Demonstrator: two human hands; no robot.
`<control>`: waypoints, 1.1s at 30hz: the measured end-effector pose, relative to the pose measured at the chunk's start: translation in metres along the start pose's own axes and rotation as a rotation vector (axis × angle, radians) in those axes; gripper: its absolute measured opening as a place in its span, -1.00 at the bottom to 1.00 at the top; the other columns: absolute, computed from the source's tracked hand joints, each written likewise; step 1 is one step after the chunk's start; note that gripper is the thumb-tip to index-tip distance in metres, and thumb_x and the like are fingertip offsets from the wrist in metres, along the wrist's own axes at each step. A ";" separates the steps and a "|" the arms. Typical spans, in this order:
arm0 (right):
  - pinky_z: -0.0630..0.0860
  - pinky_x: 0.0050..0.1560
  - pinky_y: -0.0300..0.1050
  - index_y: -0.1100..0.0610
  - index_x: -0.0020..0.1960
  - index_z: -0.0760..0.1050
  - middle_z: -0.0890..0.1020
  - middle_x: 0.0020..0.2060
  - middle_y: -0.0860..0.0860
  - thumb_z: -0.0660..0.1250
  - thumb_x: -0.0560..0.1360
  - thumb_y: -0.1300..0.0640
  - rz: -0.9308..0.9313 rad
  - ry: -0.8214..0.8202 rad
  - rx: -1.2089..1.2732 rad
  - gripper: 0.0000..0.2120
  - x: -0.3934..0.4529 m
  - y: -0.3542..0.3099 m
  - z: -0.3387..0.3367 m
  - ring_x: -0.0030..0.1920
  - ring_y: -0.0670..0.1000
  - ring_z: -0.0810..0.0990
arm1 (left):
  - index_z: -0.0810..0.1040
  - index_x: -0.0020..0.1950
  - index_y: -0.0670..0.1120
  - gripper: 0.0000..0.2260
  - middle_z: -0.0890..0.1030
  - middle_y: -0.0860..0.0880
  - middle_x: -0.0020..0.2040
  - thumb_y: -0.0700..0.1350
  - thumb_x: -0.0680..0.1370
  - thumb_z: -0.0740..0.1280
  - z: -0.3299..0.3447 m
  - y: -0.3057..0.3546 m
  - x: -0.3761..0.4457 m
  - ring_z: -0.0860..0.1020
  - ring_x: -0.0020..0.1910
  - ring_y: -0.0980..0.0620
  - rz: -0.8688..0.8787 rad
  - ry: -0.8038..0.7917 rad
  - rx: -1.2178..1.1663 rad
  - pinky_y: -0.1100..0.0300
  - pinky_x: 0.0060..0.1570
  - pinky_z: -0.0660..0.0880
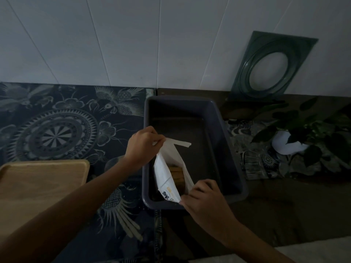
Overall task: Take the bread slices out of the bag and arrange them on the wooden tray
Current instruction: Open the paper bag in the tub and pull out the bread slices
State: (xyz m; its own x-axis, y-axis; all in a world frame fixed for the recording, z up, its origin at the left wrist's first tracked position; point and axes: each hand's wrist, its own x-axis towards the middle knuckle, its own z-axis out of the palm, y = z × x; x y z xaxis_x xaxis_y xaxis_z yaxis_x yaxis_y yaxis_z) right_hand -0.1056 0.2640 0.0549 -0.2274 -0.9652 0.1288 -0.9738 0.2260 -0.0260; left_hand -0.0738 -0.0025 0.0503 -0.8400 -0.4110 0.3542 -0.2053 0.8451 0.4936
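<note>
A white bread bag (164, 173) with black print stands inside a dark grey plastic bin (224, 141). My left hand (141, 147) pinches the bag's top flap and holds it up. My right hand (203, 196) grips the bag's near lower edge at the bin's front rim. Through the open mouth I see brown bread slices (177, 177) inside the bag. The wooden tray (38, 186) lies at the left, with nothing on its visible part.
A patterned dark cloth (62, 126) covers the counter on the left. A potted plant (303, 137) in a white pot stands at the right. A green glass plate (271, 67) leans against the white tiled wall behind the bin.
</note>
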 end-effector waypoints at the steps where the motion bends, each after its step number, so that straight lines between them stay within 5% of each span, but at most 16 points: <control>1: 0.60 -0.02 -0.05 -0.02 -0.14 0.72 0.73 -0.29 -0.14 0.49 0.43 -0.06 0.002 -0.005 0.010 -0.88 0.000 -0.002 0.000 -0.16 -0.04 0.65 | 0.77 0.01 -0.03 -0.89 0.66 -0.04 -0.15 -0.12 0.53 0.45 0.000 0.000 -0.001 0.61 -0.28 0.00 -0.018 0.014 -0.006 0.08 -0.32 0.58; 9: 0.43 0.07 0.01 -0.04 -0.16 0.69 0.69 -0.29 -0.16 0.26 0.53 -0.11 0.138 -0.054 0.137 -0.72 0.009 -0.003 -0.010 -0.08 -0.07 0.55 | 0.77 0.01 -0.07 -0.89 0.68 -0.07 -0.14 -0.13 0.54 0.45 -0.001 0.006 -0.008 0.63 -0.24 -0.02 0.004 -0.025 -0.081 -0.01 -0.24 0.62; 14: 0.50 0.02 -0.05 0.02 -0.08 0.70 0.71 -0.09 -0.12 0.21 0.54 -0.04 0.208 -0.003 0.211 -0.70 0.040 -0.002 -0.025 0.07 -0.04 0.54 | 0.77 -0.02 -0.06 -0.89 0.65 -0.02 -0.17 -0.11 0.55 0.45 0.000 0.007 -0.013 0.58 -0.21 0.03 0.068 -0.037 -0.069 0.00 -0.29 0.59; 17: 0.55 0.16 -0.06 0.08 0.07 0.67 0.69 0.05 -0.02 0.18 0.61 0.06 0.252 0.012 0.263 -0.70 0.072 -0.003 -0.027 0.15 0.01 0.54 | 0.77 -0.02 -0.07 -0.90 0.65 -0.01 -0.17 -0.11 0.54 0.46 0.001 0.007 -0.013 0.59 -0.19 0.03 0.068 -0.039 -0.078 0.05 -0.30 0.58; 23: 0.44 0.37 0.07 0.22 0.37 0.47 0.53 0.33 0.17 0.25 0.64 0.19 0.327 -0.408 0.251 -0.68 0.122 -0.010 0.005 0.34 0.18 0.50 | 0.76 -0.04 -0.04 -0.91 0.68 0.02 -0.12 -0.08 0.52 0.47 -0.005 0.004 -0.012 0.63 -0.15 0.05 0.049 -0.038 -0.102 0.05 -0.22 0.61; 27: 0.43 0.39 0.11 0.17 0.39 0.45 0.56 0.35 0.16 0.20 0.66 0.01 0.317 -0.540 0.094 -0.62 0.132 -0.014 0.035 0.33 0.17 0.51 | 0.76 -0.05 0.00 -0.92 0.67 0.07 -0.13 -0.07 0.52 0.47 -0.006 0.002 -0.015 0.63 -0.17 0.09 0.060 -0.036 -0.121 0.05 -0.25 0.61; 33: 0.27 0.51 0.26 0.18 0.60 0.13 0.31 0.54 0.21 0.22 0.63 -0.07 0.315 -0.604 0.045 -0.36 0.134 -0.011 0.061 0.50 0.24 0.32 | 0.77 -0.07 0.01 -0.94 0.66 0.09 -0.16 -0.12 0.50 0.50 -0.008 -0.002 -0.016 0.61 -0.20 0.14 0.072 -0.023 -0.182 0.08 -0.26 0.61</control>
State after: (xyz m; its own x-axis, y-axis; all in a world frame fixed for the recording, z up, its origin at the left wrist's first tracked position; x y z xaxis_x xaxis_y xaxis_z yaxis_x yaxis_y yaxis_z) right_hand -0.1258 0.1241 0.0115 -0.4501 -0.7611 -0.4670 -0.8568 0.5155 -0.0145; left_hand -0.0561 -0.0005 0.0497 -0.8609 -0.3418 0.3769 -0.0514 0.7954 0.6039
